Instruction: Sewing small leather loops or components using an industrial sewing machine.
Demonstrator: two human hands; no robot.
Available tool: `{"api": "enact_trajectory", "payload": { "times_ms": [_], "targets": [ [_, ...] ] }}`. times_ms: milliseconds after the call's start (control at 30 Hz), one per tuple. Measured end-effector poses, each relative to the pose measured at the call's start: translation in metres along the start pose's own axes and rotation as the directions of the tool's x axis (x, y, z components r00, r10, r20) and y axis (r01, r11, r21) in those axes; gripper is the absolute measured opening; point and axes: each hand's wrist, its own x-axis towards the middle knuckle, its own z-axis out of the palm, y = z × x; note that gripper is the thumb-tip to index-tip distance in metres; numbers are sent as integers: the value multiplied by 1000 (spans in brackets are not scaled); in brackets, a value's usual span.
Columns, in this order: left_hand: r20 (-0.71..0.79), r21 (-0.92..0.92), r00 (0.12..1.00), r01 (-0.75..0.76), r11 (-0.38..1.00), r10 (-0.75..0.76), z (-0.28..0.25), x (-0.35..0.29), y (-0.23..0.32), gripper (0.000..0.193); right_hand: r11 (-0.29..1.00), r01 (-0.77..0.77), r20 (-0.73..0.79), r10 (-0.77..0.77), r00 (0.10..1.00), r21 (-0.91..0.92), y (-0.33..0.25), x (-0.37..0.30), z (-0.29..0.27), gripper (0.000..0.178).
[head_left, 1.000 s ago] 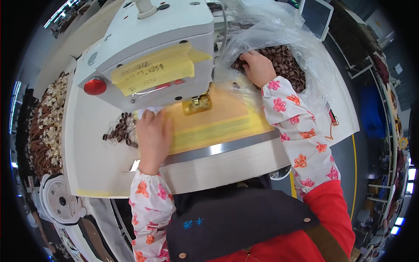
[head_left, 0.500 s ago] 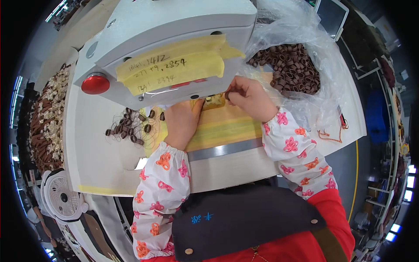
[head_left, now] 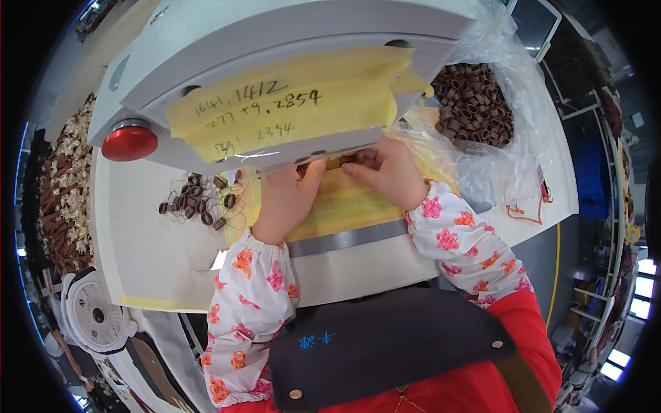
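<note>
Both my hands are under the front edge of a grey-white machine head [head_left: 275, 41], above a work plate covered in yellow tape [head_left: 344, 210]. My right hand [head_left: 394, 177] pinches a small brown loop [head_left: 348, 160] between thumb and fingers. My left hand [head_left: 286, 196] is close beside it, thumb bent inward, with something brown [head_left: 302, 169] at its fingertips. The machine's lower edge partly hides the fingertips of both hands. Left of my left hand, several brown loops with loose threads [head_left: 200, 199] lie on the white tabletop [head_left: 151, 255].
A clear plastic bag [head_left: 475, 165] at the right holds a heap of brown loops [head_left: 475, 107]. A red button [head_left: 129, 141] sticks out from the machine's left side. Orange cord [head_left: 525, 213] lies by the right table edge. A white fan [head_left: 96, 313] stands at lower left.
My right hand has moved inward with the brown loop, closer to my left hand. The left thumb and fingers have shifted at the plate. My view has come nearer the machine head.
</note>
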Motion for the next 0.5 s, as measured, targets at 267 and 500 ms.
{"api": "enact_trajectory", "payload": {
  "times_ms": [267, 500],
  "targets": [
    [286, 9, 946, 156, 988, -152, -13, 2, 27, 17, 734, 528, 94, -545, 833, -427, 5, -3, 13, 28],
    [225, 15, 968, 109, 994, -109, -11, 3, 22, 18, 690, 506, 150, -509, 848, -518, 3, -6, 13, 21]
  ]
}}
